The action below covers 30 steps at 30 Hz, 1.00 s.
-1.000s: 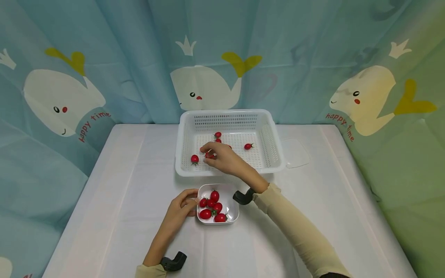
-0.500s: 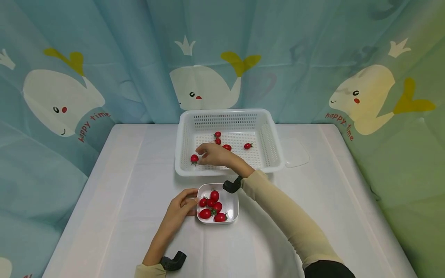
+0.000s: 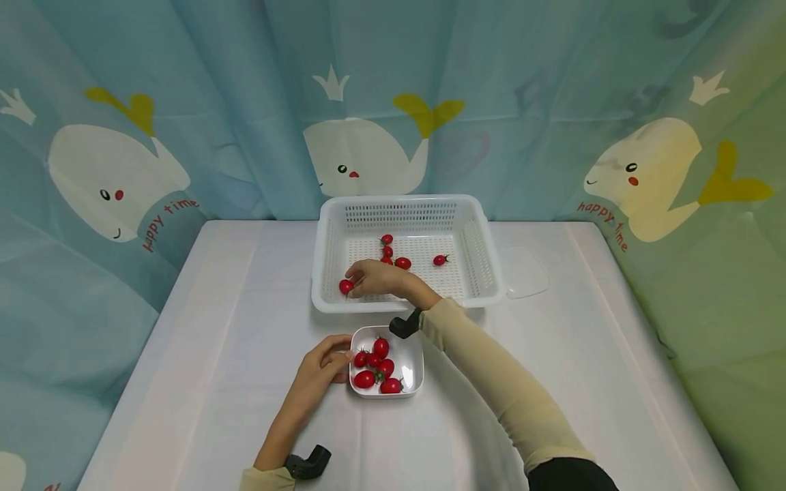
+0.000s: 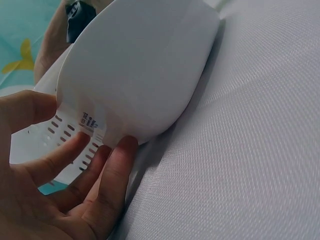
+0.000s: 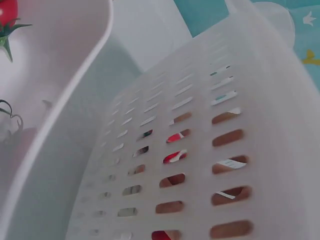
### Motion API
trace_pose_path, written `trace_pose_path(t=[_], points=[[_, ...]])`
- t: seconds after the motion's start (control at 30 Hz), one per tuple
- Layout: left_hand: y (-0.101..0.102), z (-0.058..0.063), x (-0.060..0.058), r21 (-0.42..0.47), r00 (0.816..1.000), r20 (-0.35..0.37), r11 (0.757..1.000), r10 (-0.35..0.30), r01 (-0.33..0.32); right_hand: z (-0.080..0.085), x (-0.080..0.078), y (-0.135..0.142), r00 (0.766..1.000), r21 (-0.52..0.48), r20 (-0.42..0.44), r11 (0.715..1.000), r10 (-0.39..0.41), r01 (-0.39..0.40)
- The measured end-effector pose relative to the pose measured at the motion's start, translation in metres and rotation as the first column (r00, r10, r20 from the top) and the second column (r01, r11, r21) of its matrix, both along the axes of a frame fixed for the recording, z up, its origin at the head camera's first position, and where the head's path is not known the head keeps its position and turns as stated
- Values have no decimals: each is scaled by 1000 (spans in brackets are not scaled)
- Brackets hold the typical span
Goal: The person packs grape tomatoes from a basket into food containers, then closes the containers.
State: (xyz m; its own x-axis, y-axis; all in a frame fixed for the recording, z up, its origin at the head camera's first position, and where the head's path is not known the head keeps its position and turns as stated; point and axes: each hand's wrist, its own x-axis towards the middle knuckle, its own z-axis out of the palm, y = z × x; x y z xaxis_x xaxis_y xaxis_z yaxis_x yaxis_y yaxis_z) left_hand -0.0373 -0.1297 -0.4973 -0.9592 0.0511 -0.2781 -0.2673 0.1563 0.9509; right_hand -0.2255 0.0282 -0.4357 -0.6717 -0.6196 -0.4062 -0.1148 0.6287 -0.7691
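Observation:
My left hand [image 3: 321, 365] holds the left side of a small white plastic box [image 3: 410, 354]. In the left wrist view its thumb reaches the rim, and bent fingers [image 4: 117, 165] lie against the outer wall. Several red cherry tomatoes [image 3: 381, 348] with green stems sit in that box. My right hand [image 3: 379, 278] is inside a white slotted basket [image 3: 410, 203], pinching a cherry tomato [image 3: 345, 287] at the left between thumb and index finger. Its stem side is hidden by the fingers. Through the basket's slots [image 5: 175, 157], the right wrist view shows bits of hand and red.
More cherry tomatoes lie in the basket, some behind the right hand and one [image 3: 440, 260] farther right. A clear plastic lid [image 3: 527, 273] lies right of the basket on the white tablecloth [image 3: 202, 382]. A blue whale-print curtain [image 3: 245, 102] hangs behind.
My right hand has moved left in the basket to the leftmost tomato, which has shifted slightly toward me. One tomato once hidden by the hand now shows behind it. The left hand stays put.

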Motion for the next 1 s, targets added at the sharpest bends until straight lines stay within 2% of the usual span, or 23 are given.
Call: trace_pose_path(t=[0.5, 0.87, 1.0], points=[[-1, 0, 1, 2, 1000, 1, 1000, -4, 4, -6, 0, 1, 994, -103, 106, 995, -1, 12], [-1, -1, 0, 4, 1000, 5, 1000, -5, 5, -6, 1, 0, 989, -91, 136, 995, 62, -50], [-1, -2, 0, 8, 1000, 5, 1000, -4, 4, -6, 2, -1, 991, -76, 109, 995, 73, -65]])
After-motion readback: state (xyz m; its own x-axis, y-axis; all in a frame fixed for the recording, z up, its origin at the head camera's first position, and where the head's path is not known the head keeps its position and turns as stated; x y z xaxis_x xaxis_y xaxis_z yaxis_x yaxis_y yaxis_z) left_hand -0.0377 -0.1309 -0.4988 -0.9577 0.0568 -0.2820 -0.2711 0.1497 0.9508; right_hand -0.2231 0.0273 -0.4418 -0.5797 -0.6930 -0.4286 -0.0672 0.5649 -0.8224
